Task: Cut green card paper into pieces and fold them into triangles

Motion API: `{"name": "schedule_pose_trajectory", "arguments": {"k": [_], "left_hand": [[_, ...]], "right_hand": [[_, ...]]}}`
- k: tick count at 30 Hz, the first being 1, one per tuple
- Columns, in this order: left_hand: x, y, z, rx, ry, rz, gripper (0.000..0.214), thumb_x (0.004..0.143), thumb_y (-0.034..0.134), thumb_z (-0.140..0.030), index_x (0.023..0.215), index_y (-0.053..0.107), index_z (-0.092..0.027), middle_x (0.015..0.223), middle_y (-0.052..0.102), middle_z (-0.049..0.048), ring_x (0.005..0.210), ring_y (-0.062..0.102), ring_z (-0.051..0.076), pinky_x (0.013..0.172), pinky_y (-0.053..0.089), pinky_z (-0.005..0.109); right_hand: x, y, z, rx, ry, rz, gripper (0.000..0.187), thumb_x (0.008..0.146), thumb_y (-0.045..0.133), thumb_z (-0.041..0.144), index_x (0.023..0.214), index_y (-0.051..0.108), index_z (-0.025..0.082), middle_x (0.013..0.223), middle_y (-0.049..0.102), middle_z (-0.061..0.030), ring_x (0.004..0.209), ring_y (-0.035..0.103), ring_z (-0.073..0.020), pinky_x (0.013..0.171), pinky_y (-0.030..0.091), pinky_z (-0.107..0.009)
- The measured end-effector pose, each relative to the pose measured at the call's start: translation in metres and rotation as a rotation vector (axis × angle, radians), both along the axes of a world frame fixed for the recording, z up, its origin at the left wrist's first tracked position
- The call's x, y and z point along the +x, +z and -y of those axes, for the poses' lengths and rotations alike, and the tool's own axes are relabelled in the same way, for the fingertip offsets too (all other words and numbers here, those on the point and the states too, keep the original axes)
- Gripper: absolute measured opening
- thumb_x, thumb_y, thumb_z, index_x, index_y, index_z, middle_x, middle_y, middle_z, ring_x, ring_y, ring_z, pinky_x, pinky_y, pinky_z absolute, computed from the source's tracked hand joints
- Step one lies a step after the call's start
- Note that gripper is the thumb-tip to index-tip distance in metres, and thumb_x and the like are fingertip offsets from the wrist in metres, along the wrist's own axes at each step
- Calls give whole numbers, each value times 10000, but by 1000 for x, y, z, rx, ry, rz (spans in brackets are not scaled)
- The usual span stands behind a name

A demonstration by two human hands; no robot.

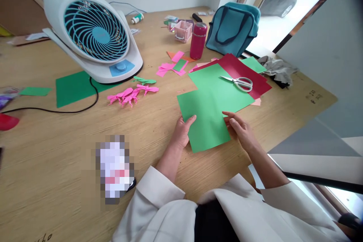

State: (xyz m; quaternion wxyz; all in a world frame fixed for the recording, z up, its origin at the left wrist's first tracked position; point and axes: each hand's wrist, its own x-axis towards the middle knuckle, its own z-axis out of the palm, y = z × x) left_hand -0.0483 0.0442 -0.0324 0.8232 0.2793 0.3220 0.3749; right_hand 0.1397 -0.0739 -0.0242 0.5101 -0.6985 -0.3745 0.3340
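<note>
A green paper sheet (pixel 204 119) lies on the wooden table (pixel 159 128) in front of me. My left hand (pixel 182 132) grips its left edge, thumb on top of the paper. My right hand (pixel 240 128) rests on the sheet's right edge with fingers laid on it. Just beyond lies a larger green sheet (pixel 218 85) over dark red paper (pixel 245 73), and scissors (pixel 239 82) with white handles rest on that stack.
A white and blue fan (pixel 93 32) stands at the back left, its black cord (pixel 56 110) trailing left. Pink folded paper pieces (pixel 132 94), pink scraps (pixel 170 68), a magenta bottle (pixel 197 40), a teal bag (pixel 234 26) and a pink box (pixel 183 31) sit farther back.
</note>
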Motion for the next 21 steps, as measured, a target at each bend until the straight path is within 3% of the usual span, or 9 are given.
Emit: {"name": "schedule_pose_trajectory", "arguments": {"k": [4,10,15,21], "left_hand": [[0,0,3,42,-20,-8,464,634,865,-344,1033,720,-155,1022,773,100,927,728,259,906,532,417],[0,1,7,140,-44,-42,459,682,847,-356,1077,721,-161,1136,746,117,1047,700,280,949,526,421],[1,8,6,201,-131,-33,448,733,809,-404,1101,727,-162,1123,751,115,1016,711,280,897,548,399],[6,29,6,344,-137,-252,452,773,757,-471,1101,730,-161,1041,768,90,928,717,251,777,555,327]], "right_hand": [[-12,5,-17,68,-39,-241,470,701,788,548,1066,683,271,900,714,-2,803,644,-183,688,525,-277],[-11,6,-21,9,12,-406,311,671,838,481,781,680,237,710,696,12,616,614,-156,580,517,-263],[5,6,-26,66,115,-404,241,728,814,441,862,726,261,782,729,11,694,647,-160,655,545,-256],[30,6,-33,116,227,-382,209,785,772,413,949,763,283,906,770,-10,857,687,-208,763,564,-293]]}}
